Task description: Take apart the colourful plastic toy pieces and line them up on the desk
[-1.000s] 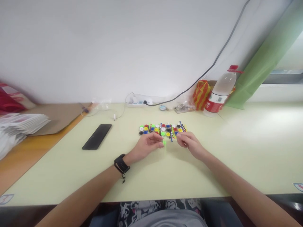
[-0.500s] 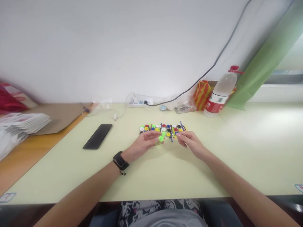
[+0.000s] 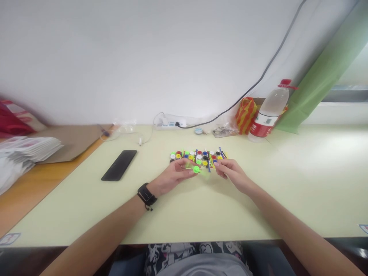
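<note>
A cluster of small coloured round caps and thin sticks (image 3: 198, 155) lies on the pale yellow table (image 3: 184, 207). My left hand (image 3: 172, 177), with a black watch on the wrist, pinches a small green round piece (image 3: 196, 169) just in front of the cluster. My right hand (image 3: 231, 173) rests close to the right, fingers curled together at the cluster's near right edge, holding something small I cannot make out.
A black phone (image 3: 119, 165) lies to the left. A water bottle (image 3: 267, 113), a striped orange bag (image 3: 244, 114) and a power strip (image 3: 169, 122) stand along the wall. Stacked papers (image 3: 23, 153) and cardboard (image 3: 71, 140) sit at far left.
My left hand has lifted and turned the green piece slightly up and toward the right hand. The right hand has barely moved.
</note>
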Demonstrator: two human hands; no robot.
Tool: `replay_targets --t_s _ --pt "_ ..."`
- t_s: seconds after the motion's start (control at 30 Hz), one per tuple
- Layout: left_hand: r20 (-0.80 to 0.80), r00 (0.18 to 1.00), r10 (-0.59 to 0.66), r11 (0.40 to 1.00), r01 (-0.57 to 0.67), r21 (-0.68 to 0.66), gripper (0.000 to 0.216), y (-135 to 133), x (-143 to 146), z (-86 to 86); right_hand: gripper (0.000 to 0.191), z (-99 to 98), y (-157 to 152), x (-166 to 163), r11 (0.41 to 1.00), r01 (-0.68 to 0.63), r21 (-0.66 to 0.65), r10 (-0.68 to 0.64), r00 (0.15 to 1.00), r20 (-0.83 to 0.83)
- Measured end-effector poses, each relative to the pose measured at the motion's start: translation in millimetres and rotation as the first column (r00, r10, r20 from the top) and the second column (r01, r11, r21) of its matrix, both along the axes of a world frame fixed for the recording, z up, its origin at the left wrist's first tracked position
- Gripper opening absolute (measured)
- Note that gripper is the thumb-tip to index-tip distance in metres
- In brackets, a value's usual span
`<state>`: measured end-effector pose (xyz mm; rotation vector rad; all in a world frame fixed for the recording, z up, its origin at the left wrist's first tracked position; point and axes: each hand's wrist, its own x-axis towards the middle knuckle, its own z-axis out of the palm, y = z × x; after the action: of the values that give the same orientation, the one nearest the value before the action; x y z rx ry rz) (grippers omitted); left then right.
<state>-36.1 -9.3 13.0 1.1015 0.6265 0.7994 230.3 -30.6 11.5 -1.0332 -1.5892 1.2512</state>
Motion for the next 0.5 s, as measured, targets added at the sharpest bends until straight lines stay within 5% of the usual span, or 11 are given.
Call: replay_targets --t_s 0.5 --pt "0.033 0.999 -0.015 1.000 0.015 0.008 0.029 2.0 -0.8 -4.9 0.050 1.1 -1.4 0.1 1.000 -0.003 -0.012 0.003 1.000 0.013"
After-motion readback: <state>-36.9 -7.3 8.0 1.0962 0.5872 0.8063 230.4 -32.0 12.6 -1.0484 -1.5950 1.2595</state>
